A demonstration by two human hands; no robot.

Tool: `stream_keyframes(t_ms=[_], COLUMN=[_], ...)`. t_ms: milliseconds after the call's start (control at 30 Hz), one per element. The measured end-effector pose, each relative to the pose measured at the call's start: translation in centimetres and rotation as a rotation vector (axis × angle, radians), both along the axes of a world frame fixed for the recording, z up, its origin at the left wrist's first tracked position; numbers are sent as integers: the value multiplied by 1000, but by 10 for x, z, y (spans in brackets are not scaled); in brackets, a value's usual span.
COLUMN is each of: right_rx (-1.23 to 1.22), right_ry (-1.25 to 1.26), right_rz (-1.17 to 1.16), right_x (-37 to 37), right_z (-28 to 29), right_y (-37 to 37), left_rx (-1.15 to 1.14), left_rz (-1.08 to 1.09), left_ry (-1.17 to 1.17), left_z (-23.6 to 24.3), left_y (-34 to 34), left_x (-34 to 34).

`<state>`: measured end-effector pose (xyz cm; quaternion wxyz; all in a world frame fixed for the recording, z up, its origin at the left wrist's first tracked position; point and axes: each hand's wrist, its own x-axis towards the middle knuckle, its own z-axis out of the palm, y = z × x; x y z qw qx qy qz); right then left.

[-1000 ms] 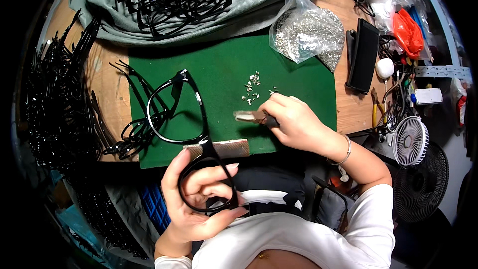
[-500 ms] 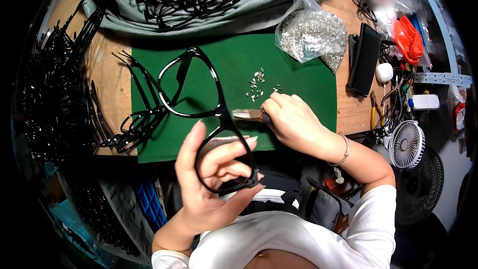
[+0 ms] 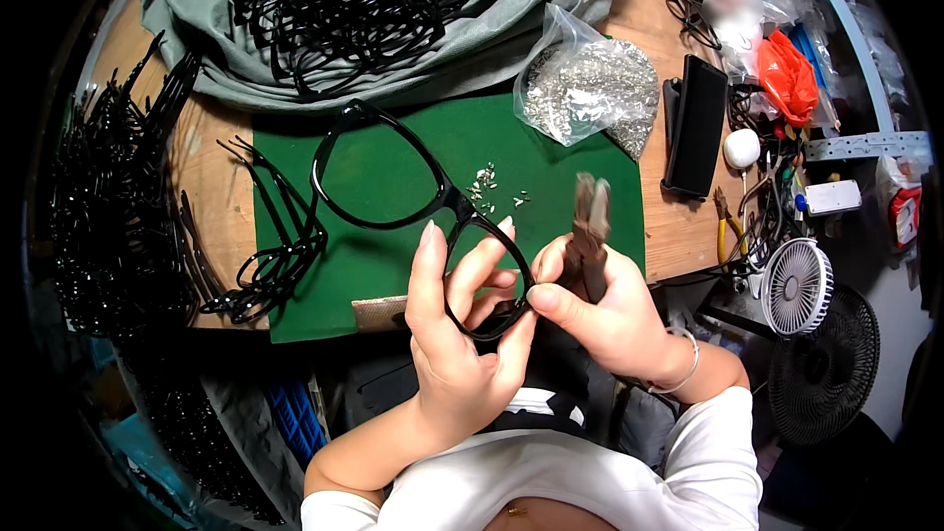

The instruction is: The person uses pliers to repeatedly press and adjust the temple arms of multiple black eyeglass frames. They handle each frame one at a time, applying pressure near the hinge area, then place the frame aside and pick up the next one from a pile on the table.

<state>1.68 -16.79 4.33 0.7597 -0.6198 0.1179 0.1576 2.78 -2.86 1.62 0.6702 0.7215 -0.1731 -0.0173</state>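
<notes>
My left hand (image 3: 457, 369) grips a black glasses frame (image 3: 454, 200) by its near rim, with fingers showing through the empty lens opening. The far rim reaches up and left over the green mat (image 3: 334, 280). My right hand (image 3: 624, 329) holds pliers (image 3: 592, 221) in its grasp, jaws pointing up and away from the frame. Its thumb and index finger meet the frame's right end, next to my left fingertips. Whether a small part lies between them, I cannot tell. Small silvery metal pieces (image 3: 483, 182) lie scattered on the mat beyond the frame.
A clear bag of metal pieces (image 3: 590, 88) sits at the mat's far right. Several black frames (image 3: 258, 285) lie at its left edge, beside a heap of black parts (image 3: 108, 206). Grey cloth (image 3: 197, 29) holds more. At right are a phone (image 3: 696, 128) and a small fan (image 3: 797, 285).
My right hand has come nearer and turned the pliers' jaws upward; its fingers now meet the frame's end. My left hand has shifted right with the frame.
</notes>
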Motion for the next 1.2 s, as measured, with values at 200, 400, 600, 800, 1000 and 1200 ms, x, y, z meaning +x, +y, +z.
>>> stream_keyframes(t_ms=[200,400,600,800,1000,1200], right_rx=[115,229,-228,-261,-584,-468], right_ry=[191,194,47,30,-29,33], right_rz=[141,292,692,989,967,952], right_x=[8,14,5,17,18,21], right_z=[6,23,30,35,34,33], right_y=[-3,-1,-20,-11,-3,-13], left_rx=[-150,-256,-360,-299,-289,-266], left_rz=[-166,-218,-322,-343,-361,-367], left_ry=[354,461,531,522,544,577], left_z=[13,32,38,34,29,27], left_y=[13,31,58,60,56,51], left_x=[10,12,14,13,13,16])
